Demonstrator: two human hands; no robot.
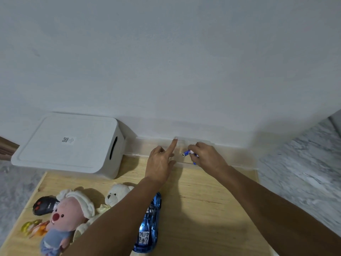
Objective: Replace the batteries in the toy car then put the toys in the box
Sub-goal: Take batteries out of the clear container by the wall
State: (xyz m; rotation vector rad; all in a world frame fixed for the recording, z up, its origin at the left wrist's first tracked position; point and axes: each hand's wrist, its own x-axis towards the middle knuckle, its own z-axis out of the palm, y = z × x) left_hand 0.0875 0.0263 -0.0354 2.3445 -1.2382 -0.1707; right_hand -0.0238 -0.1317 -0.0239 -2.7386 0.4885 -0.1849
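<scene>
Nearest the camera, a blue toy car (150, 224) lies on the wooden table (203, 209), its shiny body partly hidden under the person's left forearm. Left of the car sits a pink plush toy (62, 220) in a white hood and pale blue clothes. A small yellow and orange toy (32, 228) lies at its left side, near the table's edge. Just behind the pink plush is a white teddy bear (116, 194), and to the left of that a black remote control (45, 205) with red buttons.

Both arms reach forward across the bare middle of the table. The left hand (160, 163) is open, holding nothing; its index finger is stretched out straight toward the far rim of a clear plastic tray (239, 156), while the other fingers curl loosely. The right hand (206, 157) is beside it, fingers pinched around a blue battery (186, 153), whose metal end points toward the left hand. A further bit of blue shows under the same hand, too small to tell what it is. Both hands are over the clear tray, which stands along the back edge of the table, against the wall.

To the left of the tray, touching its end, stands a white storage box (70, 145) with its lid on, a dark handle slot in its side and a small label with a printed code on top. Behind everything rises a plain white wall (166, 61).
</scene>
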